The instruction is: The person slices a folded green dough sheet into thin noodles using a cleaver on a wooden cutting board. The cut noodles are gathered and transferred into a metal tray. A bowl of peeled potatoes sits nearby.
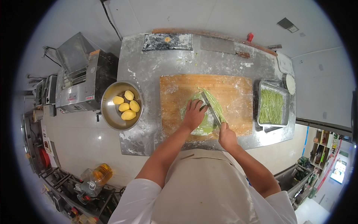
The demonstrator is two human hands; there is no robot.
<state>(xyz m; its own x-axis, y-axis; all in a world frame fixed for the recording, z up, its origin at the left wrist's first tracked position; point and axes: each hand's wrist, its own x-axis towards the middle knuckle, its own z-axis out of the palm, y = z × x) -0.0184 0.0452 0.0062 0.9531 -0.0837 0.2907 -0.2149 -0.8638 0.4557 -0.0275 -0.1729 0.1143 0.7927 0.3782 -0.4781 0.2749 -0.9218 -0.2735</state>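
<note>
A flat, folded sheet of green dough [206, 126] lies on the floured wooden board [238, 97]. My left hand [194, 114] presses down on it, its fingers apart and stretched toward the blade. My right hand [227, 137] is wrapped round the handle of a knife [212, 109], whose long blade slants across the dough just right of my left fingertips. Along the blade's right side lie thin cut strips of green noodle [213, 101]. The dough under my left palm is hidden.
Left of the board, a steel bowl [108, 120] holds several peeled potatoes [128, 114]. A metal tray [286, 115] of green noodles [271, 106] stands to the right, near a round white item [290, 83]. A steel machine [80, 89] is beyond the table's left edge.
</note>
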